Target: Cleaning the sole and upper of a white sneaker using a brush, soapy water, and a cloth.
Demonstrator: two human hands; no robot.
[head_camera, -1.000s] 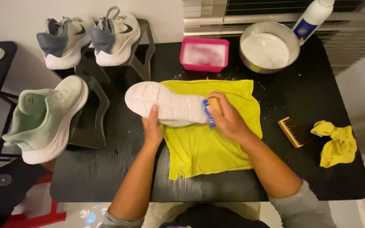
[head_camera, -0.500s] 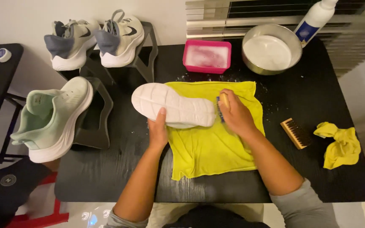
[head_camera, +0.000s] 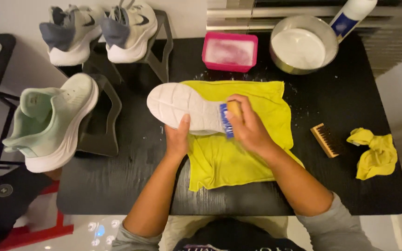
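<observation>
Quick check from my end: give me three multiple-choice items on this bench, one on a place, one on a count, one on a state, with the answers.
1. Where does the wooden brush lie?
A. in the pink tub
B. on the black table, between the yellow towel and the crumpled yellow rag
C. on the shoe stand

2. How many shoes sit on the stands at the left?
A. one
B. two
C. three

3. How is the white-soled shoe lying?
A. sole up
B. sole down
C. standing on its heel

Answers: 1 B, it rests on the black table between the yellow towel and the crumpled yellow rag. 2 C, two grey shoes and one mint shoe. 3 A, its tread faces the camera while the left hand steadies it and the right hand presses a blue-bristled brush on it.
</observation>
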